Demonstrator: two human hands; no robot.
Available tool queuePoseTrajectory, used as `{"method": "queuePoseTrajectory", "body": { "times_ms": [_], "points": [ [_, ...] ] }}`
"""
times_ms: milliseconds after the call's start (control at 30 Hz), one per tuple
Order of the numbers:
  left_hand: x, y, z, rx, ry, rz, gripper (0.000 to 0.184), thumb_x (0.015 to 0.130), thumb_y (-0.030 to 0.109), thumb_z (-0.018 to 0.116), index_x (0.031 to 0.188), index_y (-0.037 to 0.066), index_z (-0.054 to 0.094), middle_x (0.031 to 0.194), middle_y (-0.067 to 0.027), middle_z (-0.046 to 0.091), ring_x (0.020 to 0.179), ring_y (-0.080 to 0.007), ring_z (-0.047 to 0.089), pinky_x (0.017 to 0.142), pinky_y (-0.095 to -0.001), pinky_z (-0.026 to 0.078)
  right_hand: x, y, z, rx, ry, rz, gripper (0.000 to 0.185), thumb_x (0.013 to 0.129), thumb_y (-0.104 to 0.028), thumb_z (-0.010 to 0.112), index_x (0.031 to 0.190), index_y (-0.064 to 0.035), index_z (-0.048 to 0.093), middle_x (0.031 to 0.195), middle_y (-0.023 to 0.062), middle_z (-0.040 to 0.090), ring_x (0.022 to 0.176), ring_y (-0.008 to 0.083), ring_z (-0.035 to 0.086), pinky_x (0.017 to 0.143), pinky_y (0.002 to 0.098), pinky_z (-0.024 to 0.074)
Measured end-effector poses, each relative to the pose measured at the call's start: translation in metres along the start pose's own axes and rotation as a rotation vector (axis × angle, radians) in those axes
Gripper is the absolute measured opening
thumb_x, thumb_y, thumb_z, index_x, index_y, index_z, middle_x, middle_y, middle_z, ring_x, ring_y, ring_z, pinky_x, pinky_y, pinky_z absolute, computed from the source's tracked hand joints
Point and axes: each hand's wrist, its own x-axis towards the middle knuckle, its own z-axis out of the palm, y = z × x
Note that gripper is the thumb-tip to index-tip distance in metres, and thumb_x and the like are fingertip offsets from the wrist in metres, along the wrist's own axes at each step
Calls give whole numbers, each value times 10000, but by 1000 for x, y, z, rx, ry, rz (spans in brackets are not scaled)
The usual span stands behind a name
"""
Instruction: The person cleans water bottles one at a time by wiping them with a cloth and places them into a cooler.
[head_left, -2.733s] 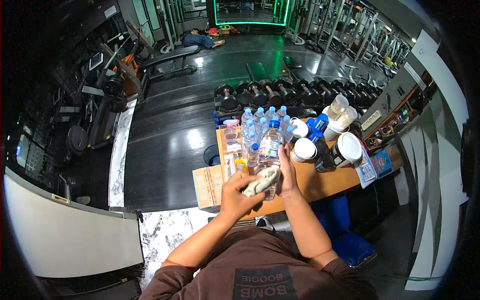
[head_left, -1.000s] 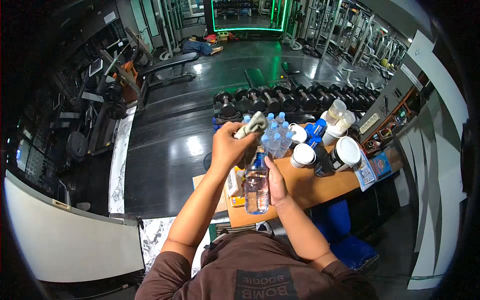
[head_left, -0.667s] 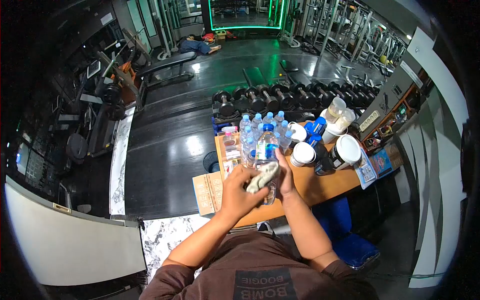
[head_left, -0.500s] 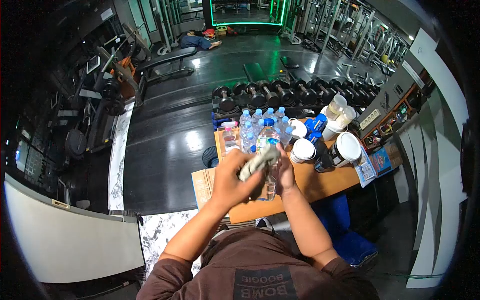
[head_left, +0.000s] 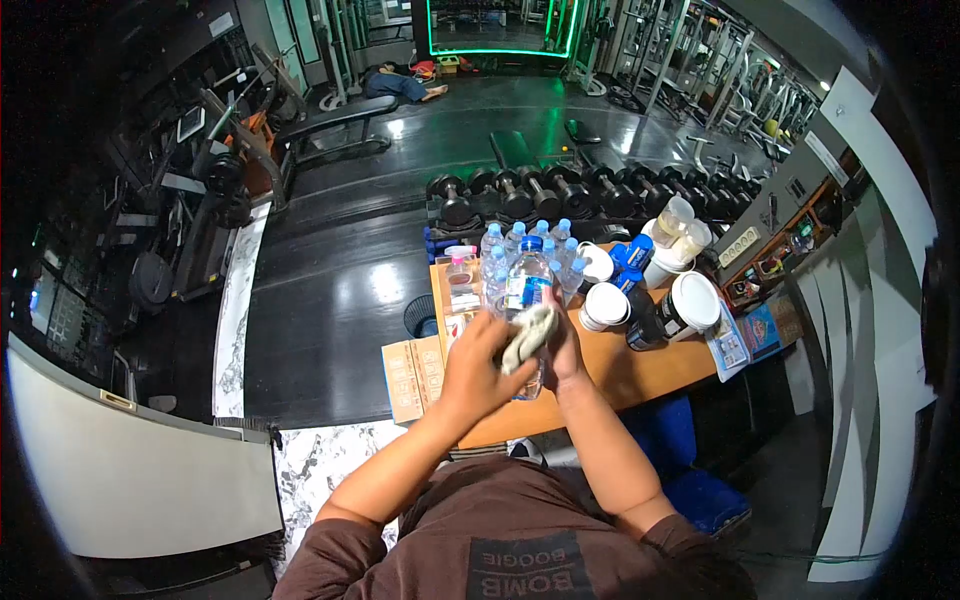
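Observation:
My right hand (head_left: 566,350) is wrapped round a clear plastic water bottle (head_left: 528,268) with a dark blue cap and a printed label, held upright above the desk. A crumpled pale cloth (head_left: 530,335) is bunched in my left hand (head_left: 474,368), pressed against the bottle's near side below the label. The cloth and fingers hide part of the bottle's lower half. Just behind it, several similar bottles with light blue caps (head_left: 491,232) stand grouped on the wooden desk (head_left: 630,370). A spray bottle with a pink part (head_left: 461,268) is left of them.
White-lidded tubs (head_left: 692,300) and a blue container (head_left: 631,258) stand on the desk's right side. A cardboard box (head_left: 405,378) and dark basket (head_left: 421,318) sit at left. Beyond is a dumbbell rack (head_left: 515,195); a person (head_left: 400,86) lies on the far floor.
The cloth has moved down the bottle, from over the label's lower part to below it, uncovering more of the label. My left hand has shifted slightly; both grips remain.

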Motion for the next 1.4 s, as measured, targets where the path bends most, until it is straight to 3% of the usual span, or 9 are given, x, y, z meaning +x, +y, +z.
{"method": "queuePoseTrajectory", "body": {
  "times_ms": [133,233,400,600,733,900,1133,1333,1400],
  "points": [
    [-15,17,-12,-119,-112,-104,311,682,135,826,927,29,666,826,-113,593,757,-274,627,696,-374,503,-4,-3,9,28,40,-37,570,1065,-540,504,1463,-132,479,1111,74,683,985,236,717,861,403,608],
    [1,4,-15,-151,-21,-143,287,719,137,825,946,14,698,827,-127,615,759,-280,626,694,-371,505,-10,-9,-2,173,-210,232,578,1073,-593,432,1173,-78,673,1025,94,751,964,230,739,900,382,595],
    [41,-19,-6,-114,142,-67,298,763,103,803,1041,18,743,887,-121,648,832,-298,646,753,-377,519,-20,-2,22,147,-23,141,544,1091,-545,426,1384,-115,586,1270,81,695,1102,221,708,942,418,595],
    [35,-21,-4,-119,39,-71,332,756,91,805,1075,14,754,916,-124,666,849,-306,663,782,-384,534,-17,5,8,215,-96,139,524,1112,-508,377,1358,-97,589,1252,91,697,1091,238,707,949,432,584],
    [4,-14,-12,-183,-82,-143,356,726,59,808,1077,11,772,893,-111,649,831,-250,658,770,-347,532,-15,1,-4,302,-198,181,576,1081,-566,417,1108,-67,703,1027,104,751,938,254,743,868,393,598],
    [-6,-12,-36,-301,-259,-192,332,746,71,815,1070,15,776,914,-77,665,856,-200,654,781,-319,524,-18,-6,3,161,-15,171,570,1042,-597,499,1221,-79,658,1030,89,744,913,220,745,803,365,617],
    [37,-28,-23,-300,71,-45,340,841,18,771,1176,19,716,1077,-109,661,975,-242,648,876,-331,505,-23,-5,14,195,-185,214,544,1078,-549,462,1301,-77,616,1154,111,721,928,225,746,753,375,638],
    [20,-10,-13,-149,-124,-28,410,774,-58,732,1173,30,706,1061,-141,657,984,-334,666,866,-384,530,-15,17,-15,72,-137,34,482,1088,-485,425,1260,-90,640,1189,101,710,1050,215,721,919,396,595],
    [5,4,-19,-165,-208,-74,432,757,-130,667,1168,1,698,1122,-165,684,1058,-328,684,955,-375,522,-4,10,-43,225,-331,308,520,1082,-544,452,1300,-100,611,1196,99,702,1022,224,722,916,396,596]
  ]
}}
